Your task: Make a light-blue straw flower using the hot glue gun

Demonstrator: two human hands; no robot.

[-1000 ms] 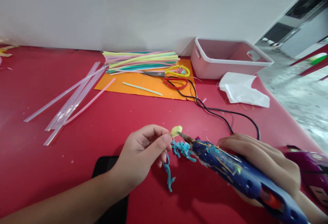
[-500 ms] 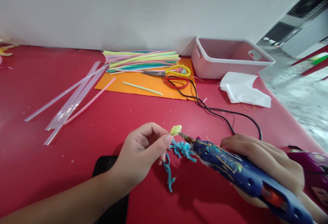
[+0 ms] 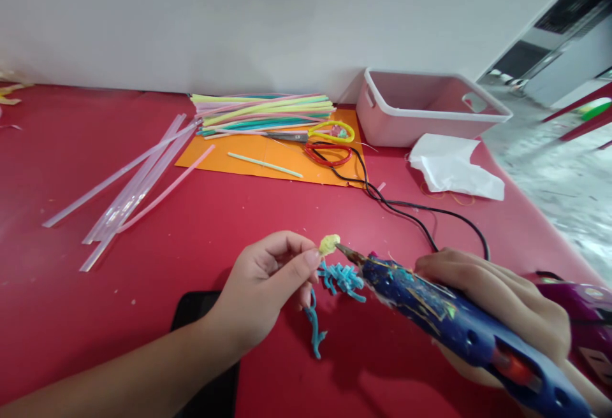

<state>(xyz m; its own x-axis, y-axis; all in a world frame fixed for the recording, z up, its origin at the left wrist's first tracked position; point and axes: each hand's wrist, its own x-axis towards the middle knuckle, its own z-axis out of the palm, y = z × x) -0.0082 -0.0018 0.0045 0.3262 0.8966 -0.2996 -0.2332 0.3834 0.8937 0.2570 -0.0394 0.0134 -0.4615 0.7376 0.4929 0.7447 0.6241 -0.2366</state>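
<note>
Left grip (image 3: pixel 268 287) pinches a yellow piece (image 3: pixel 329 245); right grip (image 3: pixel 502 300) clasps the glue gun (image 3: pixel 442 322), nozzle (image 3: pixel 351 255) slanting up-left to its right edge.

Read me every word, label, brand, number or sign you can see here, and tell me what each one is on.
None: no text can be read in this picture.
Purple device: a pale round mark on it, too blurred to read.
Glue gun in the right hand: smeared all over, no lettering I can make out.
Scissors: too small to tell.
</note>
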